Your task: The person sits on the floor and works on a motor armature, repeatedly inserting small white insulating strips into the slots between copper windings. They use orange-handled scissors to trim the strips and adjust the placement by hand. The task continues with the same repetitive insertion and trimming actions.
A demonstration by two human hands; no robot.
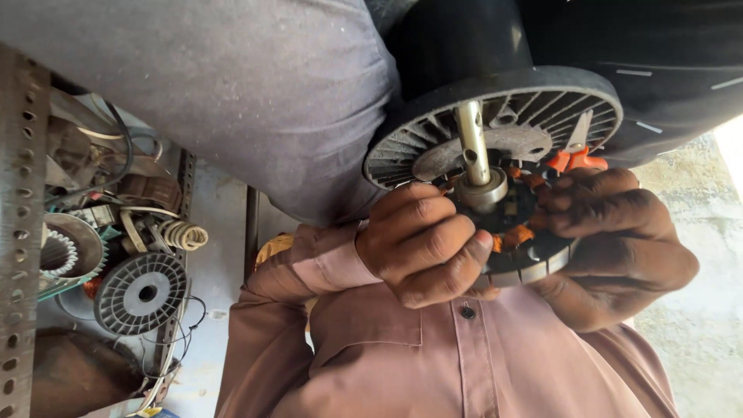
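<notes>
Head view: the only view; it looks down at two hands against a pinkish-brown shirt (433, 356).
Hands: two, both the person's own.
Left hand (424, 249): fingers curled closed around the near left edge of the stator (517, 232), thumb pressed along its rim.
Right hand (619, 240): fingers bent over the stator's right side and top, palm cupped beneath it; a closed hold.
Stator: one, a round laminated core with copper-orange windings, clamped between the two hands and touching both.
Shaft (473, 139): one, a metal rod rising from the stator's middle, between the two grips, with a bearing collar at its base.
Ribbed disc (511, 124): one, dark and round, just above the fingers, behind the shaft.
Spare parts: a grey ribbed spool (142, 292) and a wire coil (183, 234), well to the left of the left hand.
Perforated metal strip (17, 232): one, at the far left edge.
</notes>
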